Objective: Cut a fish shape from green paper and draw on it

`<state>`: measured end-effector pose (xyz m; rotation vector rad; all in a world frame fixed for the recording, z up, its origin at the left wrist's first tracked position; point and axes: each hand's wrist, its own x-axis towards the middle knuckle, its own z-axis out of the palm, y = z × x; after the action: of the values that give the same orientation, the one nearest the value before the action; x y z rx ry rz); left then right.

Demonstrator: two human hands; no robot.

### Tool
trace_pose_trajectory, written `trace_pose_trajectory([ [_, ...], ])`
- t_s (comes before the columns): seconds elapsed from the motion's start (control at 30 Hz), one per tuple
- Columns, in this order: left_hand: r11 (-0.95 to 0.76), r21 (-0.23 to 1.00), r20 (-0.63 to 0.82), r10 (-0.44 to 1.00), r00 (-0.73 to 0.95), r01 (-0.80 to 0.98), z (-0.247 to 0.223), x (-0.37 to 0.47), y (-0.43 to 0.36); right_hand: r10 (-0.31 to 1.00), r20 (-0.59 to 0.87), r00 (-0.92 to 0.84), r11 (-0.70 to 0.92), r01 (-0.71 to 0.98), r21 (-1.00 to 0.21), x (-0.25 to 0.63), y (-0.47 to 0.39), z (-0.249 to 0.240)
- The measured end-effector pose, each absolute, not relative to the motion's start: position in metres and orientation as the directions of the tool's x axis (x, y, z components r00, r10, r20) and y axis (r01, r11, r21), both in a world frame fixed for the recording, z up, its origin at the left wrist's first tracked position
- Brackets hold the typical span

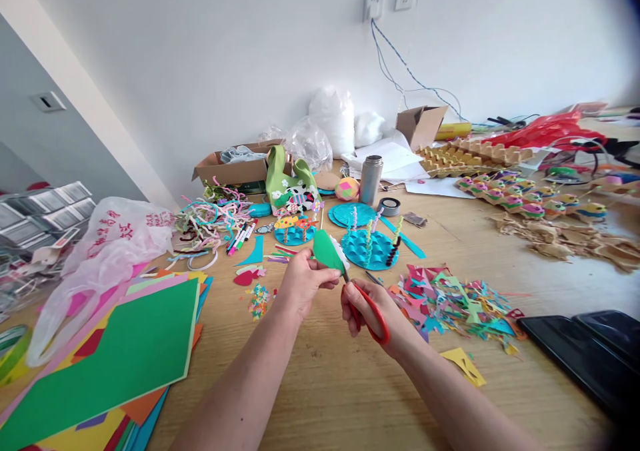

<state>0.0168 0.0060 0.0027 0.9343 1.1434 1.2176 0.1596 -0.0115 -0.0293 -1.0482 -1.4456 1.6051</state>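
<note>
My left hand (pixel 304 279) pinches a small piece of green paper (pixel 327 250), raised above the table. A white edge shows along its right side. In my right hand (pixel 367 310) are red-handled scissors (pixel 378 328), fingers through the loops, their blades pointing up at the paper's lower right edge. Whether the blades are apart is too small to tell. Just beyond my hands stands a blue scalloped disc (pixel 369 254) bearing upright fuzzy pipe cleaners. A smaller blue disc (pixel 294 236) with paper fish sits to its left.
Coloured paper sheets (pixel 150 331) are stacked at left. Paper scraps (pixel 457 301) lie heaped at right, near a black phone (pixel 565 354). Pipe cleaners (pixel 210 221), markers (pixel 241 238), a metal flask (pixel 371 181), black tape (pixel 389 206) and egg trays (pixel 465 156) stand farther back.
</note>
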Motion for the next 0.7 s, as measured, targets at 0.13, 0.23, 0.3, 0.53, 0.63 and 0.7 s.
trace_pose_trajectory([
  [0.13,0.146,0.968,-0.152,0.988,-0.013,-0.206,0.0034,0.0173,0.0057,0.904,-0.091,-0.417,-0.103,-0.006,-0.995,0.1602,-0.0114,-0.0299],
  [0.23,0.145,0.968,-0.150,0.989,-0.011,-0.205,0.0043,0.0177,0.0049,0.903,-0.088,-0.420,-0.101,-0.008,-0.995,0.1602,-0.0109,-0.0314],
  [0.3,0.142,0.968,-0.148,0.989,-0.010,-0.208,0.0046,0.0177,0.0046,0.903,-0.086,-0.421,-0.099,-0.009,-0.995,0.1602,-0.0106,-0.0322],
  [0.53,0.148,0.966,-0.153,0.988,-0.007,-0.211,0.0040,0.0173,0.0054,0.904,-0.086,-0.420,-0.097,-0.005,-0.995,0.1605,-0.0102,-0.0346],
  [0.63,0.141,0.970,-0.146,0.989,-0.014,-0.201,0.0044,0.0175,0.0049,0.906,-0.087,-0.415,-0.096,0.001,-0.995,0.1605,-0.0103,-0.0348],
  [0.7,0.135,0.971,-0.141,0.990,-0.016,-0.195,0.0047,0.0176,0.0043,0.906,-0.094,-0.414,-0.099,0.008,-0.995,0.1605,-0.0102,-0.0344],
])
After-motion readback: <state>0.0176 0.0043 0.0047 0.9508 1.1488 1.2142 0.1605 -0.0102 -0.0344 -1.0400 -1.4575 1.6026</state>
